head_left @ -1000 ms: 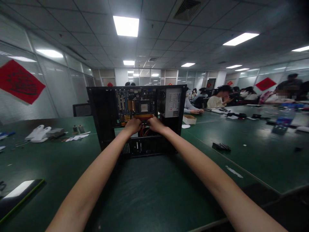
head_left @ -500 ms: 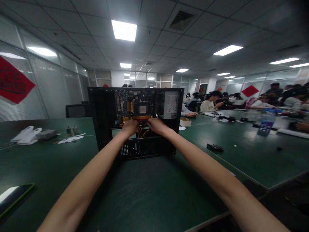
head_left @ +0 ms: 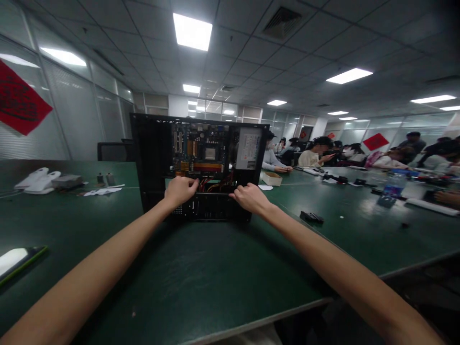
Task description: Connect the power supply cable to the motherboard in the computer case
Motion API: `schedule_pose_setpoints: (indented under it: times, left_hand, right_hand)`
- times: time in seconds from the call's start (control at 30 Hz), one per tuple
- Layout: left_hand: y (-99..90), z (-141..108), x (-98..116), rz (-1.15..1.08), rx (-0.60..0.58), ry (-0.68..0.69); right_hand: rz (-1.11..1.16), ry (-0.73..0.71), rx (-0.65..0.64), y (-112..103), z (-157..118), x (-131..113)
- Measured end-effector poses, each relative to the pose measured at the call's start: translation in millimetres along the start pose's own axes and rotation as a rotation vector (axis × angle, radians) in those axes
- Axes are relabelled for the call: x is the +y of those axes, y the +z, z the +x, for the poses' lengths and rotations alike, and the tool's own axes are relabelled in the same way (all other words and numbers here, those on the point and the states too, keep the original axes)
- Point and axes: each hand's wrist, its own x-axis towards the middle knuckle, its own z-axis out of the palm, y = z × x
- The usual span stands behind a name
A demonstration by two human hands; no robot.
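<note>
A black open-sided computer case stands upright on the green table. Inside it show a motherboard, a red-and-yellow row of memory slots and a silver power supply. Coloured cables hang below the board. My left hand has its fingers curled over the case's lower crossbar, left of the cables; the fingertips are partly hidden. At the right end of that bar, my right hand is closed, with thumb and fingers on the frame.
On the left lie a phone with a green edge, white plastic pieces and a grey box. To the right are a small open box, a black part and a water bottle. Several people sit beyond.
Both hands have come down from the memory slots and cables to the lower crossbar. They have moved apart, the right hand further right. The view has tilted downward slightly.
</note>
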Motion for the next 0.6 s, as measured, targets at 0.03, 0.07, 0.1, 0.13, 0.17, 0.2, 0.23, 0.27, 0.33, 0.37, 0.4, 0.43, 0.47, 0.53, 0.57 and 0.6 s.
schedule_pose_setpoints:
  times: [0.03,0.07,0.1,0.13,0.17,0.2,0.23,0.27,0.33,0.37,0.4,0.43,0.47,0.53,0.57,0.6]
  left_hand:
    - [0.3,4,-4,-0.022,0.003,-0.034]
    - [0.1,8,-7,-0.044,0.007,-0.074]
    - [-0.1,12,-12,-0.068,0.008,-0.118]
    - [-0.3,15,-17,-0.091,0.007,-0.164]
    - [-0.3,19,-23,-0.114,0.001,-0.212]
    - [0.0,22,-30,-0.138,-0.008,-0.254]
    - [0.7,25,-37,-0.160,-0.013,-0.287]
    - [1.7,28,-45,-0.176,-0.013,-0.314]
    - [4.7,32,-63,-0.196,0.027,-0.347]
    - [6.3,33,-72,-0.214,0.052,-0.357]
    - [7.6,34,-81,-0.235,0.077,-0.358]
    - [8.3,34,-90,-0.267,0.094,-0.355]
    - [8.0,33,-98,-0.306,0.114,-0.347]
    - [3.7,31,-110,-0.366,0.137,-0.342]
    - [-0.5,30,-114,-0.376,0.138,-0.352]
    - [-5.9,29,-116,-0.373,0.131,-0.372]
  right_hand:
    - [0.004,-0.011,-0.005,-2,3,-3]
    - [0.003,-0.026,-0.007,-4,6,-7]
    - [-0.001,-0.042,-0.007,-6,8,-11]
    - [-0.003,-0.055,-0.001,-8,10,-17]
    - [-0.002,-0.065,0.010,-10,12,-23]
    - [0.004,-0.071,0.027,-12,13,-31]
    - [0.013,-0.074,0.049,-15,14,-40]
    - [0.022,-0.078,0.076,-19,15,-50]
    - [0.034,-0.094,0.139,-28,16,-74]
    - [0.037,-0.106,0.168,-34,17,-86]
    - [0.040,-0.119,0.196,-41,18,-98]
    - [0.044,-0.136,0.218,-48,20,-111]
    - [0.047,-0.150,0.236,-56,21,-123]
    - [0.047,-0.184,0.261,-72,27,-147]
    - [0.040,-0.207,0.264,-80,31,-160]
    - [0.033,-0.239,0.260,-87,36,-172]
